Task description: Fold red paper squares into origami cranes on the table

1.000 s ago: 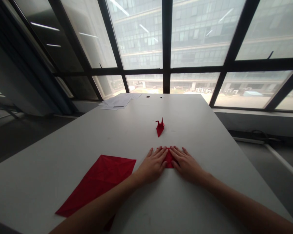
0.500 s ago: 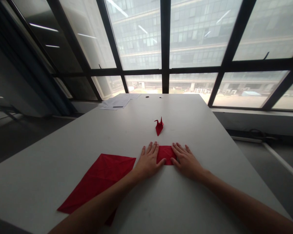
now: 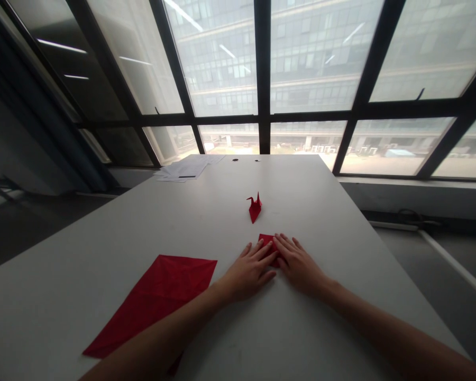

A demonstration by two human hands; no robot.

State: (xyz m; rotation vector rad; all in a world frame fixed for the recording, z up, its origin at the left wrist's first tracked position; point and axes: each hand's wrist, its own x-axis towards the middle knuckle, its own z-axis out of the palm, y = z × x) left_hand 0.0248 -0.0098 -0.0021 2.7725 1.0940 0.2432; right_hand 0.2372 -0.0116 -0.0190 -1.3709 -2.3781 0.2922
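A small folded piece of red paper (image 3: 266, 239) lies flat on the white table under both of my hands, which cover much of it. My left hand (image 3: 250, 269) rests over its left and near part, fingers spread and pointing to the right. Across its right part lies my right hand (image 3: 299, 264), palm down with the fingers stretched out. Just beyond the hands stands a red origami crane (image 3: 255, 208). To the left is a larger sheet of red paper (image 3: 162, 288) with creases, partly hidden beneath my left forearm.
The white table (image 3: 206, 211) reaches to a wall of dark-framed windows. Several white paper sheets (image 3: 188, 168) with a dark thin object on them lie at the far left. Two small dark spots sit near the far edge. A dark curtain (image 3: 55, 121) hangs at the left.
My left hand has slid rightward over the folded red paper, so less of the paper shows. The right hand stays on its right part. The whole view has shifted slightly.
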